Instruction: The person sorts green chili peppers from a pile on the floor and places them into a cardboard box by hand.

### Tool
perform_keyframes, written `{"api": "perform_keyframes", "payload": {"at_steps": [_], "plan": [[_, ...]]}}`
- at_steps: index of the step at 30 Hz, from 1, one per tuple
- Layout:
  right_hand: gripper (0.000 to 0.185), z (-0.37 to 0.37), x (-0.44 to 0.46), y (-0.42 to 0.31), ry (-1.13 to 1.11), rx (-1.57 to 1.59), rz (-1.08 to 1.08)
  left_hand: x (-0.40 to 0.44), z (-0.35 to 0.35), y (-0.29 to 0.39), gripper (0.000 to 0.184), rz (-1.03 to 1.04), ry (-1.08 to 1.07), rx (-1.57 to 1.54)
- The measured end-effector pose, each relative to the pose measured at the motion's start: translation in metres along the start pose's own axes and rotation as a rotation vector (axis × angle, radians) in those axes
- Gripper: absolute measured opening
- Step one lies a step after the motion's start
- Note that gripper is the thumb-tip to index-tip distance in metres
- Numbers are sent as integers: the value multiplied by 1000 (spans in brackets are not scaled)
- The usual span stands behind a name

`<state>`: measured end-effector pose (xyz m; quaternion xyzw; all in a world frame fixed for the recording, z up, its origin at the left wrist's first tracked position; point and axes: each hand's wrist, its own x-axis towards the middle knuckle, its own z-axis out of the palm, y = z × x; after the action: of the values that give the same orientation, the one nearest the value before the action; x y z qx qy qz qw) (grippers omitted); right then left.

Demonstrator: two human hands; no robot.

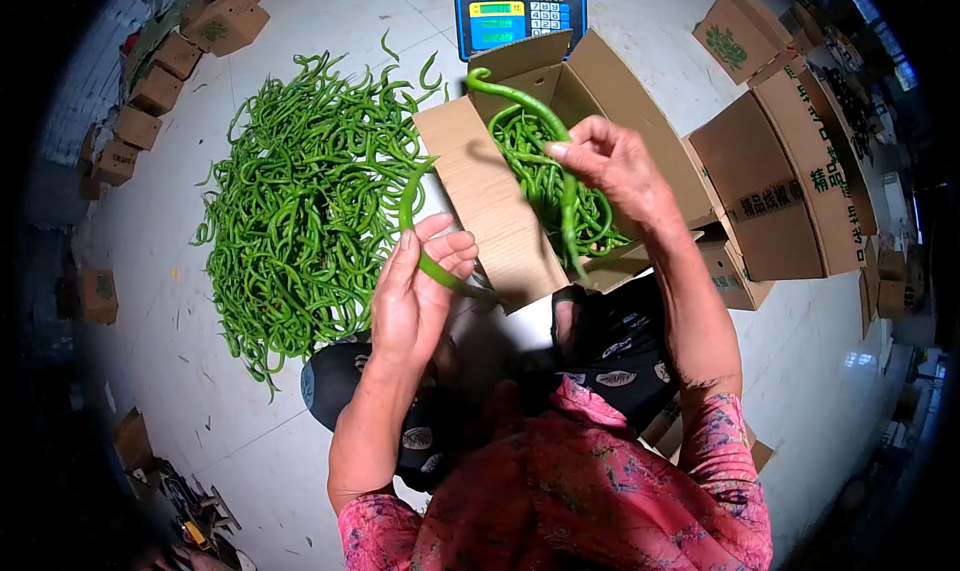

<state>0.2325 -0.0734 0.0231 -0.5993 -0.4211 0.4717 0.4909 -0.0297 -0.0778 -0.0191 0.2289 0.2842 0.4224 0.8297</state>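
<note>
My left hand (pixel 415 289) holds a long green chili pepper (pixel 408 203) between thumb and fingers, beside the near-left flap of an open cardboard box (pixel 490 206). Over that box, my right hand (pixel 620 171) pinches another long, curved chili pepper (pixel 530 103), whose lower end hangs down past the fingers. Inside the box lie many green chili peppers (pixel 530 161), partly hidden by the right hand and its pepper. To the left, a large heap of the same peppers (pixel 300 211) spreads over the floor.
A blue scale display with a keypad (pixel 522 16) stands behind the box. Further cardboard boxes (pixel 765 186) are at the right, close to my right forearm. More small boxes (pixel 155 89) line the far left. Tiled pale floor (pixel 240 421) lies around.
</note>
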Motion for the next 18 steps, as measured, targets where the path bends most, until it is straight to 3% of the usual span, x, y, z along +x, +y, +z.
{"api": "perform_keyframes", "payload": {"at_steps": [2, 3, 6, 7, 9, 10, 12, 14, 18], "plan": [[30, -22, 16, 22, 163, -458, -93, -1, -2, 1, 43, 11, -69, -11], [35, -20, 9, 6, 180, -668, -24, -1, -2, 3, 43, 22, -63, -5], [41, -16, 2, 19, 331, -913, -428, -2, 2, 6, 43, 56, -51, -6], [46, -13, -5, 17, 193, -735, -368, -2, 3, 6, 43, 66, -49, -14], [33, 2, -13, 19, -187, -571, -170, -1, 5, 5, 44, 79, -49, -29], [29, 16, -23, 18, -400, -293, -45, -1, 6, 3, 45, 82, -62, -36], [22, 42, -32, 38, -672, -276, -114, 1, 11, 0, 46, 81, -94, -48], [17, 60, -43, 28, -804, -365, -118, 0, 14, -1, 48, 77, -152, -38], [19, 55, -40, 24, -892, -38, 165, -2, 18, 5, 51, 89, -190, -12]]}}
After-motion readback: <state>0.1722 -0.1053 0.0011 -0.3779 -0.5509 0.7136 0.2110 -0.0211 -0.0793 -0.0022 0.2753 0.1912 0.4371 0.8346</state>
